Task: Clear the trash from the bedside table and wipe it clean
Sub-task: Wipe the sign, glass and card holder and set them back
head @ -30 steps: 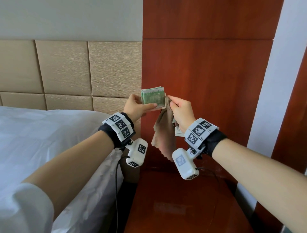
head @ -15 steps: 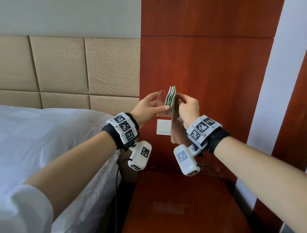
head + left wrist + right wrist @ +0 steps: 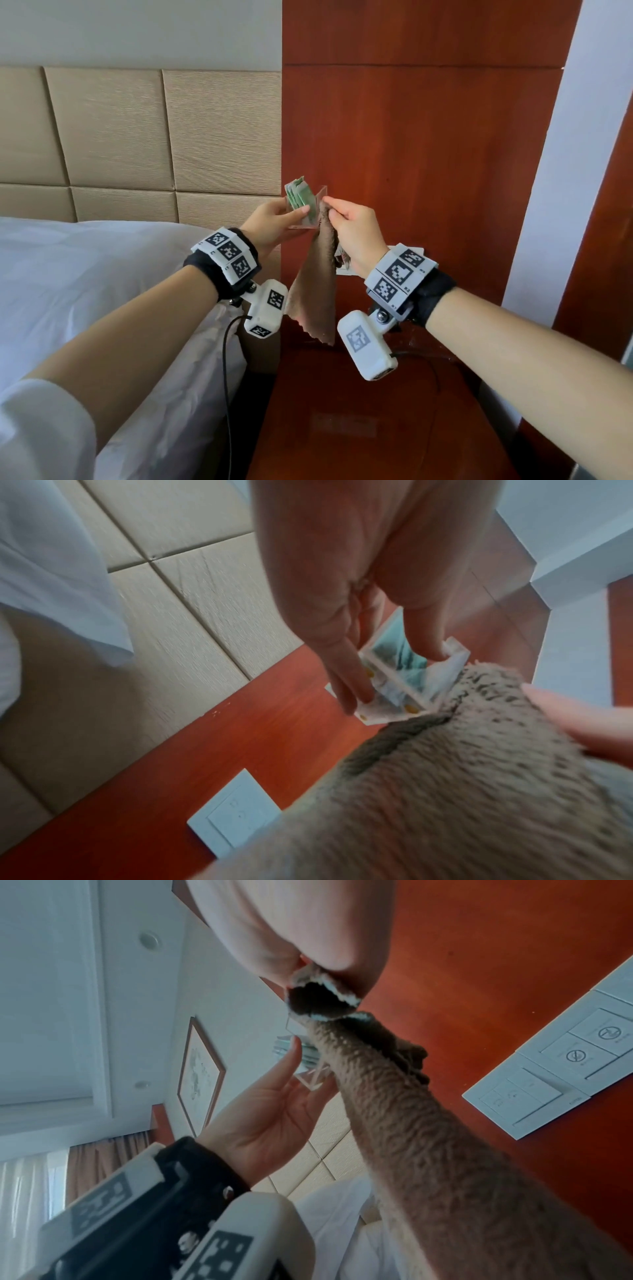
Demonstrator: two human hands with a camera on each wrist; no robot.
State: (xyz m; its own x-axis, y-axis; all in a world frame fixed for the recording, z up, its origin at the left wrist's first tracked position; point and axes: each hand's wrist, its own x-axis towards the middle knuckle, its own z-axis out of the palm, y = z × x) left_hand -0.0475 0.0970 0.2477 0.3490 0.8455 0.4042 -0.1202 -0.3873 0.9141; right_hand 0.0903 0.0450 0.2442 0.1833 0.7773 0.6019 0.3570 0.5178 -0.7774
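Observation:
Raised above the bedside table point(image 3: 359, 428), my left hand point(image 3: 274, 219) grips a small clear acrylic holder point(image 3: 310, 209) with green packets point(image 3: 298, 195) standing in it. In the left wrist view thumb and fingers point(image 3: 346, 680) pinch the clear holder point(image 3: 404, 680) from both sides. My right hand point(image 3: 349, 222) pinches a brown fuzzy cloth point(image 3: 318, 287) against the holder's right side; the cloth hangs down toward the table. The right wrist view shows the brown cloth point(image 3: 411, 1123) bunched in my fingers and my left hand point(image 3: 267, 1118) under the holder point(image 3: 308, 1074).
A bed with white sheets point(image 3: 85, 291) lies left of the table, with a beige padded headboard point(image 3: 137, 137) behind. A red wood wall panel point(image 3: 411, 154) carries white switch plates point(image 3: 565, 1056). A black cable point(image 3: 226, 377) runs down between bed and table.
The holder has turned in my left hand, from broadside to edge-on and now angled. Both hands have dropped a little and the cloth hangs freer over the table.

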